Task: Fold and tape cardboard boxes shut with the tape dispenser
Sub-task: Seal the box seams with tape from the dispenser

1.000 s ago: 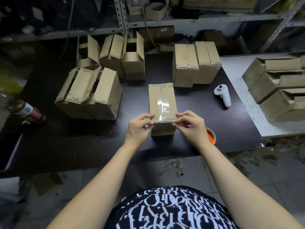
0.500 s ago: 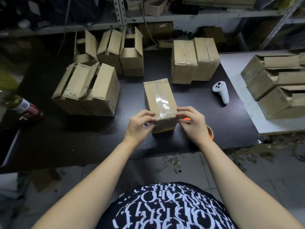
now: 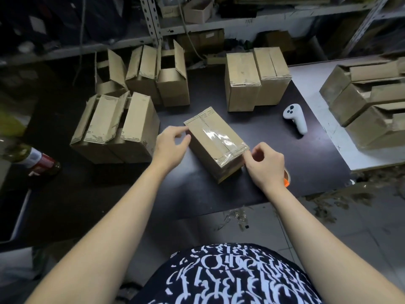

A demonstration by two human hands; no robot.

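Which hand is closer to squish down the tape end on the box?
Right hand: it sits at the tape end folding over the box edge. Left hand rests farther up the side.

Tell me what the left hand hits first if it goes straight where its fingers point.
The taped box. The left hand aims its fingers at the long side of the box facing it, close by. Whether they already touch can't be judged from this view.

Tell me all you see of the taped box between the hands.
Brown cardboard box, flaps shut, clear tape along its top seam and over the near end. It lies askew on the dark table. The left hand touches its left side, fingers relaxed; the right hand pinches the tape at the near right corner.
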